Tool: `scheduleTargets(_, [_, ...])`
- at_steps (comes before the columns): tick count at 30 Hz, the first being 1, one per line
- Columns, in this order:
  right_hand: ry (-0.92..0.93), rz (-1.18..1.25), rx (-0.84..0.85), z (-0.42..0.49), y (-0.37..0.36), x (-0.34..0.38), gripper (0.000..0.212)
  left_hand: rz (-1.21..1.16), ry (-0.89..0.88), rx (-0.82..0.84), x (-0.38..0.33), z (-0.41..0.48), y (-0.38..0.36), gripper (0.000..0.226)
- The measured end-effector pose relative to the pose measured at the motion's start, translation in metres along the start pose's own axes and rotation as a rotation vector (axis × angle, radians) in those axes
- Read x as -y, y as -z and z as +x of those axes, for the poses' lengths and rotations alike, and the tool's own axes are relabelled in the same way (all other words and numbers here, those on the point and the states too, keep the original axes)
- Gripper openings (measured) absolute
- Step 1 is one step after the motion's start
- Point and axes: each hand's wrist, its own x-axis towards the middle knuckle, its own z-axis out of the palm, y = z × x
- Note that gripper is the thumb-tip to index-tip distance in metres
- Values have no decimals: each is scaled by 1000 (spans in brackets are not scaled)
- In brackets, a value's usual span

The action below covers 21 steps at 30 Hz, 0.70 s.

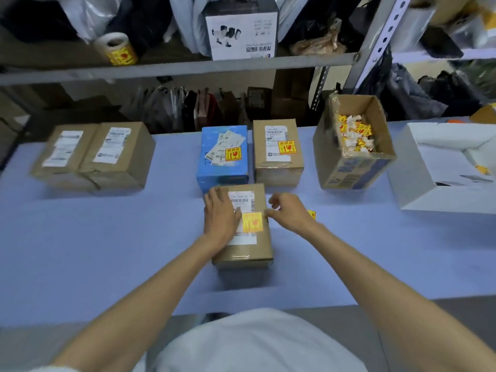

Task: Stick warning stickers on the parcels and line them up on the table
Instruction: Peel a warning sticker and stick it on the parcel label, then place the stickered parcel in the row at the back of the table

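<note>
Head view: the sticking step is under way. The left hand lies flat, fingers together, on the brown cardboard parcel, just in front of the blue carton parcel. The right hand pinches the yellow square warning sticker by its right edge (half laid, I judge). Next, smooth it down and slide the parcel into the row. Its long axis points toward the blue carton.

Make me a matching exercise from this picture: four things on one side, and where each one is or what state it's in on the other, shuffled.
Things:
1. sticker roll
2. blue parcel
3. open carton
4. brown parcel nearest the person

Places or states:
A. holds crumpled sticker scraps
B. on the shelf
C. left hand rests on it
D. back row, sticker already on

Pairs: 1-B, 2-D, 3-A, 4-C
</note>
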Motion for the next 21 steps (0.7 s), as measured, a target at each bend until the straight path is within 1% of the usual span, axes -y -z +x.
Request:
scheduleTargets(2, [-37, 50, 33, -10, -20, -2, 42, -126, 91, 14, 17, -18, 2, 58])
scheduleTargets(3, [-60, 101, 16, -15, -29, -4, 43, -187, 126, 42, 25, -24, 3, 59])
scheduleTargets(5, [-109, 216, -71, -21, -40, -5, 40, -291, 184, 134, 39, -30, 3, 60])
scheduleTargets(7, [-136, 285, -143, -23, -47, -5, 36, -421, 215, 189, 49, -32, 4, 63])
scheduleTargets(10, [-139, 384, -158, -29, -53, 0, 37, -618, 248, 214, 58, -37, 8, 73])
scheduleTargets(12, [-100, 471, -117, -34, -59, 5, 43, -700, 250, 235, 64, -44, 13, 81])
scheduleTargets(14, [-36, 531, -46, -39, -67, 12, 50, -756, 257, 230, 76, -52, 16, 84])
scheduleTargets(17, [-9, 587, 63, -42, -81, 29, 55, -815, 296, 181, 100, -62, 22, 79])
scheduleTargets(21, [-9, 583, 142, -36, -106, 59, 69, -793, 360, 109, 139, -72, 44, 70])
